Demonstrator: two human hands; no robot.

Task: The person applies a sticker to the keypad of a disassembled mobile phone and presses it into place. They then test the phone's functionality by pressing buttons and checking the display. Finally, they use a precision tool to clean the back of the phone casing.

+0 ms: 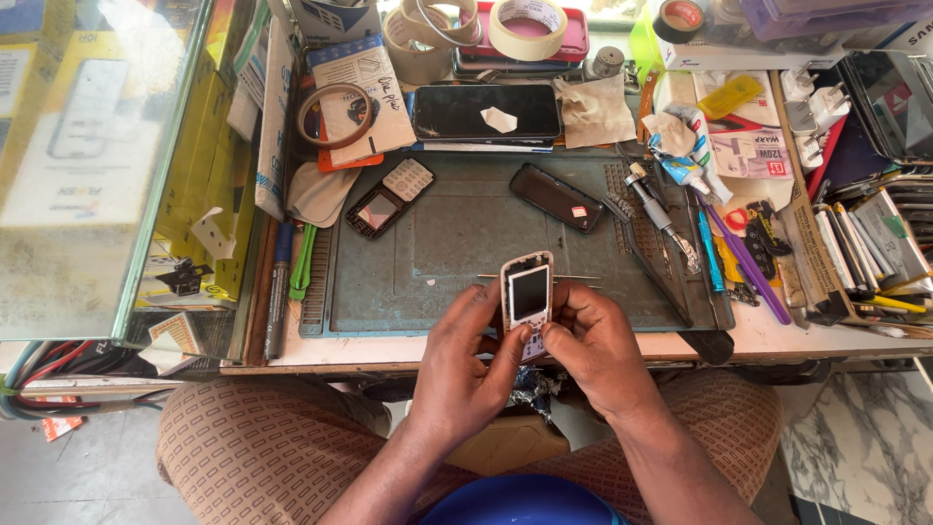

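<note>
Both hands clamped on a small keypad phone (529, 298), held upright over the near edge of the desk (389, 348).

Left hand (465, 365) braces the lower body, thumb on the keys; right hand (595, 348) pinches the right edge, so each grip is closed on the handset. My read: held close with the screen facing up for inspection. Behind it on the grey work mat (457, 253): a black phone frame (377, 210) with a loose keypad (408, 179), a dark back cover (557, 197), tweezers (653, 267), a screwdriver (659, 214). A smartphone (486, 112) with a white scrap lies farther back. Tape rolls (527, 27) along the back; yellow boxes (199, 165) stacked at left beside the glass case (87, 165); white chargers (812, 112) at right.
</note>
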